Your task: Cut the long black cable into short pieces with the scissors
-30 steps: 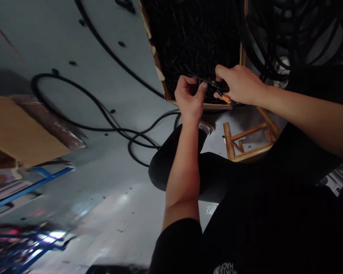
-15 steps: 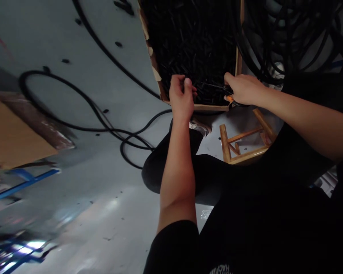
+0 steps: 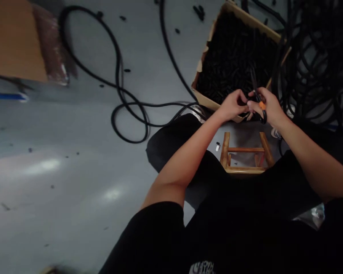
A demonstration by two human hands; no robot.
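My right hand (image 3: 271,108) is closed around scissors (image 3: 262,105) with orange and black handles, their blades pointing away from me. Fingertips of my left hand (image 3: 231,106) are pinched together and meet those of the right hand. Whatever lies in that pinch is too small and dark to make out. Both hands are over the near edge of a cardboard box (image 3: 208,102), which is filled with short black tube-like pieces (image 3: 234,57).
Long black hose (image 3: 118,72) loops across the grey floor at left. A large tangle of black hose (image 3: 317,64) lies right of the box. A wooden stool (image 3: 225,148) shows between my legs. Cardboard (image 3: 14,42) stands at upper left; small black bits dot the floor.
My hands were apart over the box and have come together at its near edge. The scissors have turned from pointing left to pointing away. The camera view has shifted and rotated.
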